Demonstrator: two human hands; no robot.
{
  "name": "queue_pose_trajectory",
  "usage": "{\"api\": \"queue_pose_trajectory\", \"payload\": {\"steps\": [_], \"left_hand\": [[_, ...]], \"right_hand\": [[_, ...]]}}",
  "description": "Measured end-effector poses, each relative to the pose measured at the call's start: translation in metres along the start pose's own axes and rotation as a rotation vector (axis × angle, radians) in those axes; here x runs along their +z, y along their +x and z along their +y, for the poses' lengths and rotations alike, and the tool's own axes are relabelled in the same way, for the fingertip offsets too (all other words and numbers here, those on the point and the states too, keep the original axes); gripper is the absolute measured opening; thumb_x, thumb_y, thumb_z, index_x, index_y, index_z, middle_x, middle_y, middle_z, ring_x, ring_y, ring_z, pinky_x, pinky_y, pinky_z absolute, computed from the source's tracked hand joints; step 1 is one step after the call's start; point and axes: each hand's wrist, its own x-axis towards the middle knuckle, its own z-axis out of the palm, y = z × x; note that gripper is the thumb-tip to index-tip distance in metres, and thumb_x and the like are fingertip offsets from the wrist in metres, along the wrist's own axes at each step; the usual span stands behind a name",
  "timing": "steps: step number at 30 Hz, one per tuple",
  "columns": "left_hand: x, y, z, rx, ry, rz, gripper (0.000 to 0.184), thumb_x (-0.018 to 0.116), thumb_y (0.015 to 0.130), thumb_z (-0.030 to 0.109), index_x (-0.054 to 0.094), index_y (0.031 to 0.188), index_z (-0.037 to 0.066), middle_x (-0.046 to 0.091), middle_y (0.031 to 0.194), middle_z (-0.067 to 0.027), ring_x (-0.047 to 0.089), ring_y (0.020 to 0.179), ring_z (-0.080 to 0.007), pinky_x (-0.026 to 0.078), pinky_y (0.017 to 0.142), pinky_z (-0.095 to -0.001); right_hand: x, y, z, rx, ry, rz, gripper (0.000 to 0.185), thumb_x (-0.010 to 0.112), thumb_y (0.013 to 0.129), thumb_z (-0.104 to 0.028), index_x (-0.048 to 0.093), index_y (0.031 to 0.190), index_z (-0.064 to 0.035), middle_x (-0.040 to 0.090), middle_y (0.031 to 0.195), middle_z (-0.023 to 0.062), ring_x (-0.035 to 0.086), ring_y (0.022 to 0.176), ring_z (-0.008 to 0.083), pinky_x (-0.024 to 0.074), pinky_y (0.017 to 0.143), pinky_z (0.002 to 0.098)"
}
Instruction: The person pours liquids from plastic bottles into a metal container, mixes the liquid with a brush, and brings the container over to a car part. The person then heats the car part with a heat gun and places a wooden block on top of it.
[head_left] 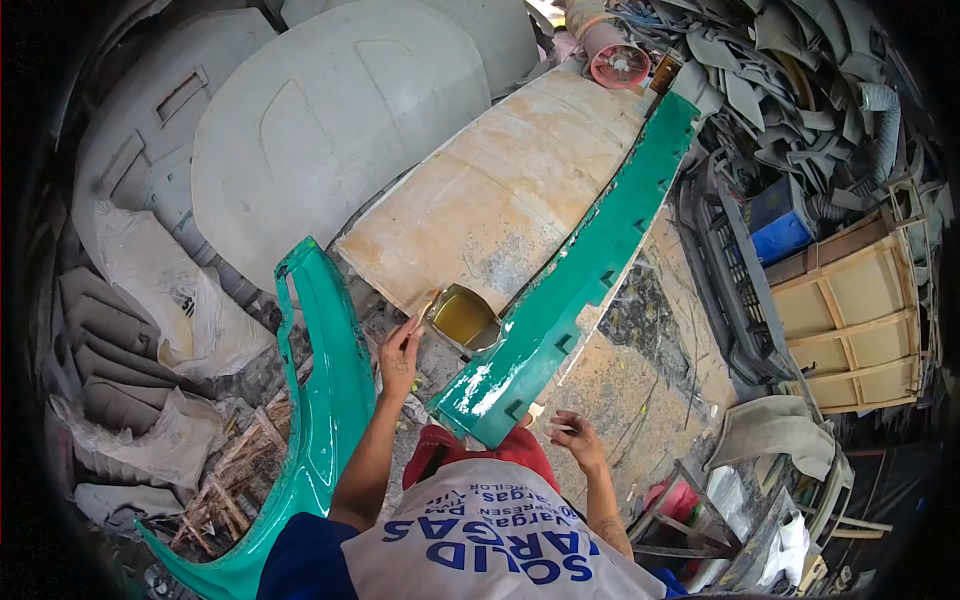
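A cut-down container (494, 340) of yellowish-green liquid is in front of me, beside the near end of a long glossy green panel (590, 262). My left hand (401, 345) is closed at its left rim, the fingertips pinching the edge; a small orange-brown piece shows there, too small to name. To the right of the panel's near end, my right hand (574, 438) is held low with its fingers loosely bent and apart, and nothing shows in it. Left of my left arm stands a curved green fender-like panel (335, 400) with a wet-looking shine.
A large stained board (480, 200) lies ahead, with big grey moulded panels (340, 130) to its left. A red-rimmed fan (619, 66) is at the far end. Dark bumper parts (735, 270), a blue container (775, 222) and a wood-framed panel (850, 320) line the right.
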Motion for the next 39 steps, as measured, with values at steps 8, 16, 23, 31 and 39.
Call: {"api": "queue_pose_trajectory", "payload": {"steps": [8,16,23,31,39], "left_hand": [[0.031,-0.038,-0.021,-0.411,-0.423,0.058,0.034,0.055,0.095,0.018,0.056,0.127,0.005,0.066,0.105,-0.0066,0.052,0.065,-0.0051,0.047,0.056,-0.0196],[0.043,-0.054,-0.025,-0.499,-0.61,0.05,0.035,0.059,0.092,0.014,0.056,0.125,0.003,0.067,0.104,-0.0079,0.053,0.061,-0.0056,0.046,0.055,-0.0208],[0.038,-0.047,-0.022,-0.549,-0.664,0.023,0.033,0.062,0.09,0.014,0.059,0.12,0.001,0.067,0.103,-0.0071,0.053,0.061,-0.0059,0.045,0.055,-0.0206],[0.044,-0.042,-0.04,-0.551,-0.68,-0.015,0.033,0.063,0.089,0.015,0.059,0.118,0.0,0.067,0.1,-0.0075,0.053,0.063,-0.0076,0.044,0.054,-0.0222],[0.055,-0.047,-0.041,-0.565,-0.733,-0.022,0.026,0.062,0.09,0.015,0.061,0.113,0.003,0.068,0.1,-0.0071,0.052,0.059,-0.0068,0.044,0.055,-0.0211]], "right_hand": [[-0.041,-0.02,0.053,0.177,-0.117,0.139,0.056,0.078,0.075,-0.018,0.051,0.121,-0.0012,0.059,0.112,0.0122,0.06,0.097,0.0221,0.0539,0.078,0.0341],[-0.079,-0.029,0.096,0.345,-0.057,0.221,0.067,0.081,0.07,-0.026,0.048,0.123,-0.0001,0.06,0.109,0.0139,0.061,0.092,0.0247,0.0529,0.075,0.0375],[-0.113,-0.039,0.16,0.447,-0.047,0.212,0.06,0.077,0.076,-0.023,0.048,0.123,0.0006,0.067,0.101,0.0088,0.062,0.089,0.0207,0.053,0.071,0.0351],[-0.175,-0.033,0.298,0.7,0.205,-0.034,0.04,0.041,0.093,-0.037,0.045,0.12,-0.0081,0.062,0.122,0.0099,0.063,0.088,0.0281,0.0498,0.072,0.0414],[-0.112,-0.049,0.195,0.498,0.014,0.196,0.069,0.082,0.07,-0.026,0.049,0.123,0.0011,0.064,0.099,0.0117,0.064,0.086,0.0241,0.0531,0.071,0.0395]]}}
